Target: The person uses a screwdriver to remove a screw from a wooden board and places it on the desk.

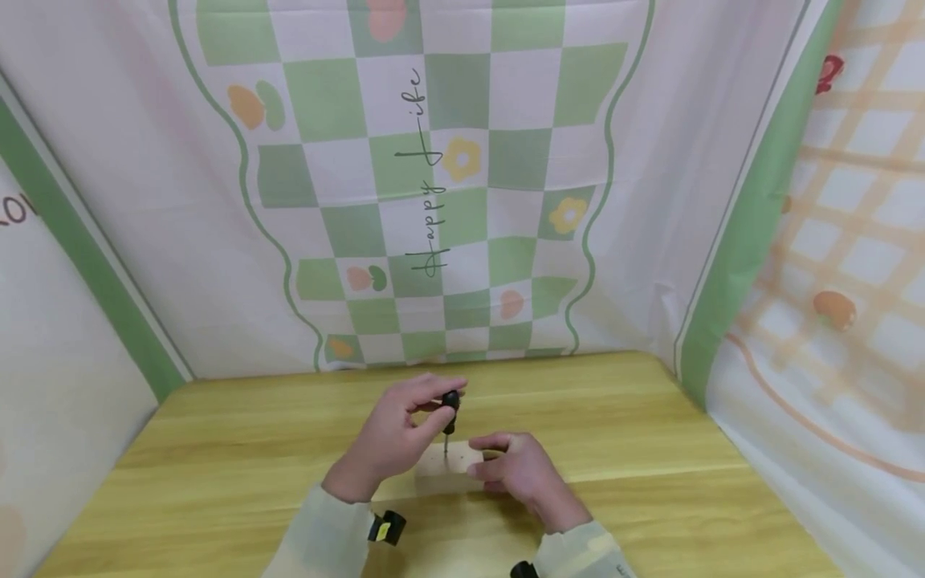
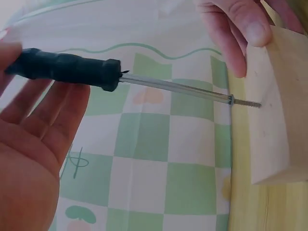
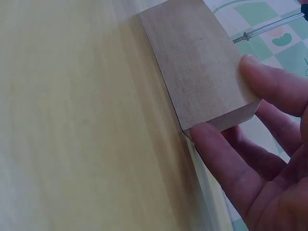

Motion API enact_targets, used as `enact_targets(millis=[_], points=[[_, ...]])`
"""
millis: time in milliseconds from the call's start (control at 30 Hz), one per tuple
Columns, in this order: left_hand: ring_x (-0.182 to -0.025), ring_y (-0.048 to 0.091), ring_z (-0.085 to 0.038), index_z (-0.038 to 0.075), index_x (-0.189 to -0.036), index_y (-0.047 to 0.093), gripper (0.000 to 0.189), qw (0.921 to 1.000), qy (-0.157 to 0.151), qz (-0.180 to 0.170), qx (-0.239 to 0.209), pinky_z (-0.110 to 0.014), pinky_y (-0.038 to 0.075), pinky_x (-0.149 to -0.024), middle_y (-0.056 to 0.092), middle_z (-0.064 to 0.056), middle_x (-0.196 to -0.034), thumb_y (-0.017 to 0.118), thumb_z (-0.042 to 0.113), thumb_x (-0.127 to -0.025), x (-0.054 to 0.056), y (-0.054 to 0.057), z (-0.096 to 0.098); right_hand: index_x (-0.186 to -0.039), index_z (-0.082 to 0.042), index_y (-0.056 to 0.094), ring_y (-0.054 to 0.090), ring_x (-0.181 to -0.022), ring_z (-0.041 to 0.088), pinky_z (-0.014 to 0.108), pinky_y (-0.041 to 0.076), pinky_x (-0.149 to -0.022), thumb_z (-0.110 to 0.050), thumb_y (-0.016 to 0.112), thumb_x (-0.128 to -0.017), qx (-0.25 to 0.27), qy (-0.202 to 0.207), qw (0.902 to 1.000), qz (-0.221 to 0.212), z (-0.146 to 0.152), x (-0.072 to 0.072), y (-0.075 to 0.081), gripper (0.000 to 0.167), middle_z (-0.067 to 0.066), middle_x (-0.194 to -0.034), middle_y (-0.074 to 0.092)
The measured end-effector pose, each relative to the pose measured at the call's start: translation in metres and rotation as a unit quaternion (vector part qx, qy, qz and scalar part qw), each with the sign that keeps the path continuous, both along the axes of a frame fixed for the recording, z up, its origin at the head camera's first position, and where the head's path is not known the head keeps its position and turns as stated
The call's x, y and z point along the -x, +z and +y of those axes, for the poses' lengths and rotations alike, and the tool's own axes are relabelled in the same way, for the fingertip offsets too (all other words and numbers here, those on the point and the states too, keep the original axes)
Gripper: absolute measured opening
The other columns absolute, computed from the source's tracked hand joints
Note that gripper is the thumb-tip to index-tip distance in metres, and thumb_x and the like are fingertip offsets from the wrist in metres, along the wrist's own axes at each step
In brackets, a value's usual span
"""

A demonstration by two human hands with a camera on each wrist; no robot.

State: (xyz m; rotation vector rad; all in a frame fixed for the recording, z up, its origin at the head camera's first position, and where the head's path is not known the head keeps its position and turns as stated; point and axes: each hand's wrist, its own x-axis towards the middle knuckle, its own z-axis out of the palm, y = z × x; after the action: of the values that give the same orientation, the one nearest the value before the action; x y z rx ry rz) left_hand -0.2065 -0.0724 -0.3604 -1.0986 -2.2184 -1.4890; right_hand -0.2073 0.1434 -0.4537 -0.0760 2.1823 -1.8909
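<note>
Checked green-and-white cloth [image 1: 462, 213], printed with fruit and flowers, hangs behind a wooden surface [image 1: 621, 425], with more printed cloth at either side. Over the near middle part of that surface, between the two hands, is a pale wooden block [image 2: 267, 144]. A screw [image 2: 245, 103] stands out from one of its long faces, and its head meets the tip of a screwdriver [image 2: 110, 74] with a black handle and a metal shaft. Judging by the thread, the driving looks barely begun: screw and screwdriver are lined up, but most of the thread shows outside the wood and has yet to be sunk. Whether the point already bites is hard to tell at this angle.

As for the hands, the left hand [image 1: 393, 425] pinches the screwdriver's handle between thumb and fingers, its grip narrow and the palm clear of the handle. The right hand [image 1: 523, 470] holds the block by one end, thumb and fingers spread about as wide as the wood, away from the screw.
</note>
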Motion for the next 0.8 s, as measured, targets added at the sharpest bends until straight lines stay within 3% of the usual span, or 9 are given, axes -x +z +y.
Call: enact_targets(millis=[100, 200, 367, 467, 533, 667, 800], points=[[-0.104, 0.066, -0.017, 0.007, -0.127, 0.068, 0.029, 0.9998, -0.014, -0.003, -0.011, -0.037, 0.056, -0.087, 0.068, -0.004, -0.116, 0.063, 0.006, -0.099, -0.002, 0.002, -0.002, -0.120, -0.001, 0.071, 0.068, -0.089, 0.023, 0.044, 0.059, -0.075, -0.007, 0.085, -0.079, -0.002, -0.001, 1.0000, 0.000, 0.001, 0.000, -0.001, 0.044, 0.021, -0.134, 0.056], [-0.100, 0.068, -0.018, 0.004, -0.122, 0.070, 0.026, 0.9997, 0.000, 0.003, -0.026, -0.036, 0.056, -0.085, 0.070, -0.005, -0.112, 0.065, 0.006, -0.096, -0.004, 0.003, -0.001, -0.120, 0.000, 0.071, 0.068, -0.090, 0.024, 0.044, 0.059, -0.075, -0.007, 0.085, -0.079, -0.006, 0.003, 1.0000, 0.002, 0.002, 0.000, -0.001, 0.044, 0.023, -0.135, 0.055], [-0.083, 0.066, -0.014, 0.007, -0.117, 0.075, 0.028, 0.9973, 0.052, 0.037, -0.036, -0.029, 0.057, -0.069, 0.070, 0.001, -0.099, 0.074, 0.005, -0.089, -0.003, 0.000, 0.004, -0.120, -0.001, 0.071, 0.068, -0.092, 0.024, 0.043, 0.059, -0.075, -0.008, 0.085, -0.079, -0.008, 0.009, 0.9999, 0.005, 0.003, -0.002, 0.001, 0.044, 0.021, -0.134, 0.056], [-0.076, 0.064, -0.013, 0.007, -0.115, 0.076, 0.028, 0.9960, 0.055, 0.050, -0.049, -0.029, 0.054, -0.060, 0.063, 0.003, -0.088, 0.075, 0.003, -0.087, -0.002, -0.002, 0.008, -0.119, -0.001, 0.071, 0.068, -0.092, 0.024, 0.042, 0.059, -0.075, -0.010, 0.086, -0.079, -0.006, 0.010, 0.9999, 0.005, 0.003, -0.003, 0.003, 0.044, 0.019, -0.133, 0.057], [-0.075, 0.063, -0.014, 0.007, -0.115, 0.076, 0.027, 0.9965, 0.049, 0.045, -0.050, -0.030, 0.053, -0.058, 0.058, 0.003, -0.084, 0.075, 0.004, -0.088, -0.001, -0.002, 0.008, -0.119, -0.002, 0.071, 0.068, -0.092, 0.024, 0.042, 0.059, -0.075, -0.010, 0.086, -0.079, -0.005, 0.011, 0.9999, 0.005, 0.003, -0.003, 0.003, 0.044, 0.019, -0.133, 0.057], [-0.071, 0.059, -0.014, 0.010, -0.118, 0.075, 0.027, 0.9986, 0.026, 0.002, -0.045, -0.028, 0.052, -0.059, 0.057, 0.002, -0.087, 0.073, 0.010, -0.091, 0.000, -0.001, 0.004, -0.118, -0.003, 0.072, 0.067, -0.094, 0.025, 0.042, 0.059, -0.075, -0.011, 0.086, -0.078, -0.005, 0.010, 0.9999, 0.005, 0.003, -0.003, 0.003, 0.043, 0.018, -0.132, 0.058], [-0.091, 0.066, -0.021, 0.004, -0.126, 0.069, 0.030, 0.9960, -0.047, -0.054, -0.054, -0.031, 0.057, -0.078, 0.066, -0.006, -0.110, 0.064, 0.005, -0.097, 0.003, 0.000, -0.002, -0.119, -0.002, 0.072, 0.067, -0.096, 0.025, 0.043, 0.059, -0.075, -0.010, 0.086, -0.078, -0.006, 0.007, 0.9999, 0.006, 0.003, -0.002, 0.002, 0.044, 0.018, -0.132, 0.058]])
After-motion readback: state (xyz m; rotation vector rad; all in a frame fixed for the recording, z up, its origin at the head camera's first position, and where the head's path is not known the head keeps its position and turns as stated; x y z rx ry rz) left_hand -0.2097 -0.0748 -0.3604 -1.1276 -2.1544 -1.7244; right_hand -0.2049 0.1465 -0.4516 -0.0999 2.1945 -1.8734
